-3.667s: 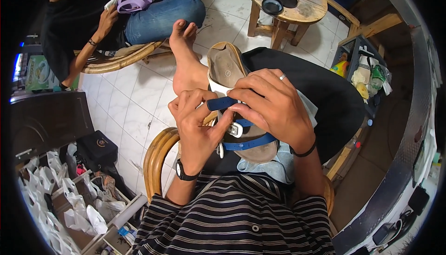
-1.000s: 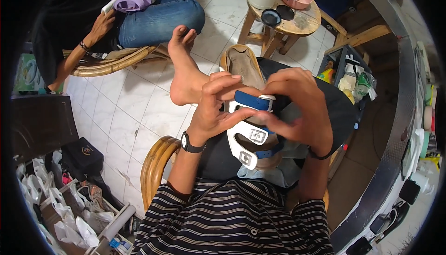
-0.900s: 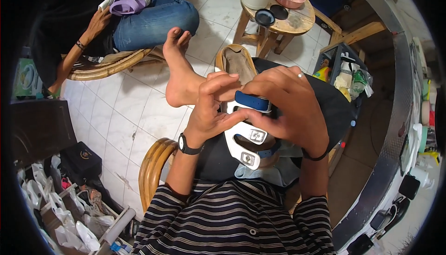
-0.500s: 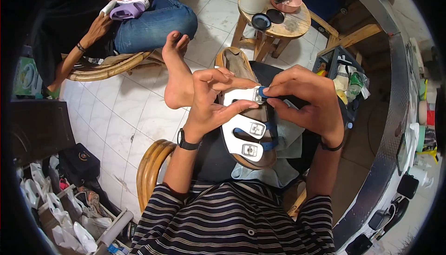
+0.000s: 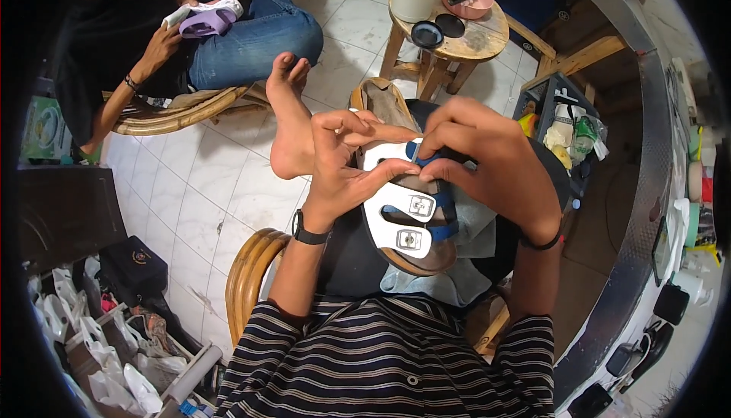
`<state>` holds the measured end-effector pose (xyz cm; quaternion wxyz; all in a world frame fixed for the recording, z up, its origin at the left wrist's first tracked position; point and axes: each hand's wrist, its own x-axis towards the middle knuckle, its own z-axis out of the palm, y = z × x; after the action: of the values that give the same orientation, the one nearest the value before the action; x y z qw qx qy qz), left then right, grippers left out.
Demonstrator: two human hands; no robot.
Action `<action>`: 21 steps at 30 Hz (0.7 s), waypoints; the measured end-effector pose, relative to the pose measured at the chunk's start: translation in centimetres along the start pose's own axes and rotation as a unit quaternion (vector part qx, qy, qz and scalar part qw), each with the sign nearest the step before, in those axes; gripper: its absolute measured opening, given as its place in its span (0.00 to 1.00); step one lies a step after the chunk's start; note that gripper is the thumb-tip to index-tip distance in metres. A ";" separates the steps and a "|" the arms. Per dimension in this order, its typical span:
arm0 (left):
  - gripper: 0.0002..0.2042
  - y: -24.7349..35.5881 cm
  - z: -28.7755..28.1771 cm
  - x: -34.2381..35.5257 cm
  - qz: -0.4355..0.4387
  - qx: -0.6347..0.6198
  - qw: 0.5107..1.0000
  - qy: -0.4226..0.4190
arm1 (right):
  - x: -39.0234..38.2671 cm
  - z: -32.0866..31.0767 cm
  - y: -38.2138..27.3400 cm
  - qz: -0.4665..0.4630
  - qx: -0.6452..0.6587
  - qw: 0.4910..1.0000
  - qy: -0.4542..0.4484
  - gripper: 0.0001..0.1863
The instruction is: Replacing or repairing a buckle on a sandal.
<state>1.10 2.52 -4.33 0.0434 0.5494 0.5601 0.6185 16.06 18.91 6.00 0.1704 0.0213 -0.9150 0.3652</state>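
A sandal (image 5: 403, 239) with white straps, metal buckles, blue straps and a tan-brown sole lies over my lap on a pale blue-grey cloth (image 5: 426, 288) and black fabric. My left hand (image 5: 343, 174) pinches the top white strap, thumb at its buckle end and index finger along the far edge. My right hand (image 5: 487, 167) has thumb and fingers closed on the top blue strap (image 5: 419, 151) at that buckle, partly hidden by the fingertips. Two lower buckles show on the white straps.
Another person in jeans (image 5: 251, 52) holds a lilac sandal (image 5: 207, 23) at upper left; a bare foot (image 5: 289, 136) is beside my lap. A wooden stool (image 5: 481, 36) bears a container and bowl. Bags (image 5: 114, 365) fill shelving at lower left. A cluttered crate (image 5: 567, 136) and metal-edged counter (image 5: 640, 189) are right.
The blue strap that lay across my fingertips earlier now sits at the top buckle, largely covered. My right hand has turned and pressed in there; more of the white upper shows.
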 end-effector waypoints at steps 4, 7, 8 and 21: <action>0.35 0.5 0.0 0.1 -0.012 0.043 0.999 -0.021 | -0.1 -0.8 0.7 0.084 0.130 0.987 -0.038 0.14; 0.35 0.5 0.2 0.2 0.001 -0.033 0.999 -0.005 | -0.4 -1.0 0.8 0.056 0.147 0.986 -0.054 0.14; 0.35 0.5 0.2 0.3 0.001 -0.033 0.999 -0.005 | -0.3 -1.0 0.8 0.057 0.147 0.986 -0.054 0.14; 0.33 0.7 0.2 0.2 0.055 -0.041 0.997 -0.037 | -1.2 -0.4 2.3 0.169 0.246 0.954 0.032 0.21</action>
<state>1.54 2.53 -3.75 0.0527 0.5998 0.5008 0.6218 16.87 20.79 4.34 0.1249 -0.1046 -0.7811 0.6028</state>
